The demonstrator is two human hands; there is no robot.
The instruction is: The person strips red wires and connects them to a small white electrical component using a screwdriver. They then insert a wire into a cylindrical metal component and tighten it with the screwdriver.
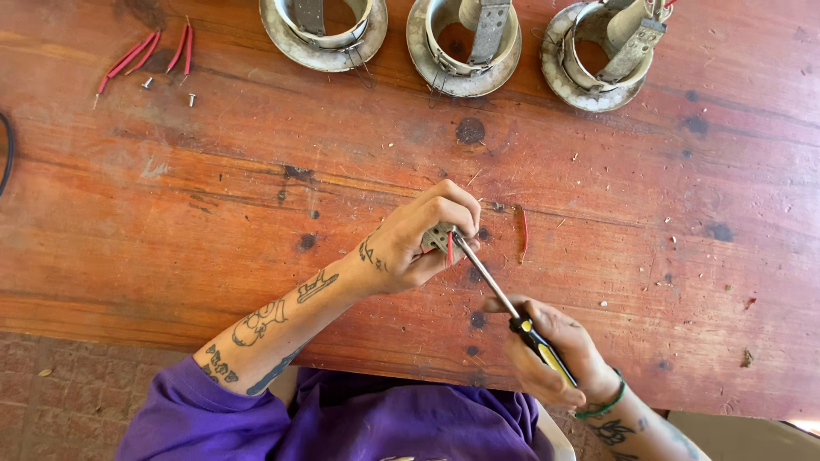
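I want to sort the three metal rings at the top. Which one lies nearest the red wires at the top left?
The left ring. It lies closest to the red wires; the middle ring and right ring lie farther right.

a small grey metal fitting [437, 236] with a short red wire is pinched just above the wooden table. a screwdriver [512, 312], steel shaft and yellow-black handle, slants down-right, its tip touching the fitting.

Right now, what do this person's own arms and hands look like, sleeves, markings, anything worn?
Both arms are bare below purple sleeves. The left hand has a small wrist tattoo, and dark line tattoos run along its forearm. The right hand wears a green cord bracelet at the wrist, with another dark tattoo just beyond it.
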